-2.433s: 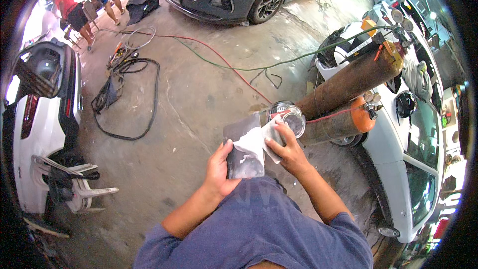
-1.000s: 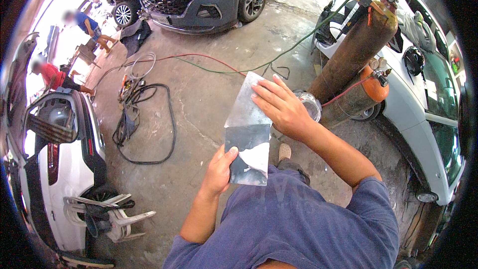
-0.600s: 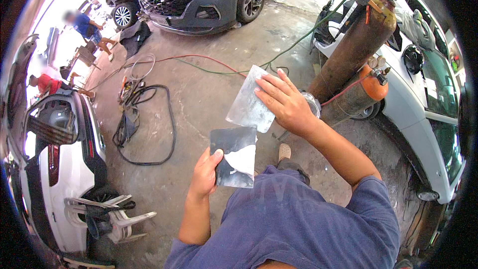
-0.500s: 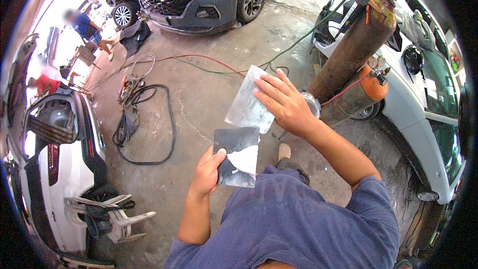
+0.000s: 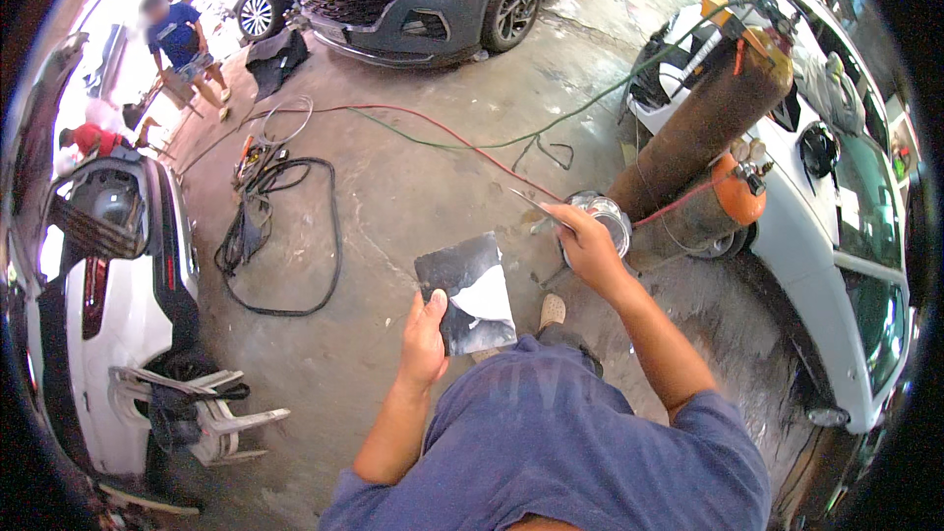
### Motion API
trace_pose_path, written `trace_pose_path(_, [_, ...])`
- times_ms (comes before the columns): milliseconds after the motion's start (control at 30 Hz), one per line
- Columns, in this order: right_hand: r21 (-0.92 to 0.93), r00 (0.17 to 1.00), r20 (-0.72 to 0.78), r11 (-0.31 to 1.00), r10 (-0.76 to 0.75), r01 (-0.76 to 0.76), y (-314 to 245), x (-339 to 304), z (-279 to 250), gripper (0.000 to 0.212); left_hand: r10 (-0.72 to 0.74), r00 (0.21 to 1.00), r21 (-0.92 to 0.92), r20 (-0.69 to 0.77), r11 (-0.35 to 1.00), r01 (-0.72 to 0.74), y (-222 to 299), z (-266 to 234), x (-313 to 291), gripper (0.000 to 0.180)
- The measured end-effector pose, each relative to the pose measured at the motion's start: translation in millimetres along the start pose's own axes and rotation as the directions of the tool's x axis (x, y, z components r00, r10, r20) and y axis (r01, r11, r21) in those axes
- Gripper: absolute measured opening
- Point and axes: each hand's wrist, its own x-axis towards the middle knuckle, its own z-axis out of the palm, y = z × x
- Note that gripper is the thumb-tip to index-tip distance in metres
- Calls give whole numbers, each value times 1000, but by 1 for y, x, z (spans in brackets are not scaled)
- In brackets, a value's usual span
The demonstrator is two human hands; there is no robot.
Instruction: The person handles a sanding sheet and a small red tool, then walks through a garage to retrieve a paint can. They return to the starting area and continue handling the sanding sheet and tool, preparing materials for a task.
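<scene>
My left hand [image 5: 425, 342] grips a dark rectangular plate [image 5: 444, 268] by its left edge, thumb on top. A smooth patch of white paste [image 5: 486, 301] covers the right part of that plate. Pinched in my right hand [image 5: 593, 244] is a thin flat sheet [image 5: 529, 200], tilted so that it shows nearly edge-on. This sheet is apart from the plate, up and to its right. Just behind my right hand stands a round metal can [image 5: 616, 220], partly hidden by the fingers; its contents are hard to make out.
Two gas cylinders, a tall brown one [image 5: 703, 103] and an orange-topped one [image 5: 739, 199], lean at right beside a white car [image 5: 801, 236]. Hoses [image 5: 413, 116] and a black cable loop [image 5: 337, 236] cross the floor. A grey car [image 5: 423, 10] stands ahead; a person [image 5: 177, 34] is far left.
My right hand has moved down and right, away from the plate toward the can, turning the sheet from face-on to edge-on. The plate has tilted slightly in my left hand.
</scene>
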Motion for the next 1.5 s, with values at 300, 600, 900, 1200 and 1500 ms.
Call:
trace_pose_path(300, [-504, 824, 218, 663, -523, 553, -73, 8, -35, 44, 145, 989, 439, 15, 888, -137, 1, 7, 9, 33])
trace_pose_path(600, [-310, 770, 304, 706, -561, 637, -69, -17, -4, 40, 256, 966, 626, 27, 750, -216, 2, 25, 22, 32])
trace_pose_path(900, [-245, 792, 313, 761, -525, 601, -72, -45, 6, 42, 208, 978, 689, -21, 711, -137, -6, 20, 30, 34])
trace_pose_path(1200, [-194, 753, 474, 780, -457, 595, -62, -67, 9, 46, 486, 871, 741, -65, 609, -284, 9, 41, 42, 39])
trace_pose_path(1500, [580, 987, 149, 804, 58, -135, -88, -78, 13, 62, -44, 957, -224, -285, 974, -22, -16, 40, 32, 27])
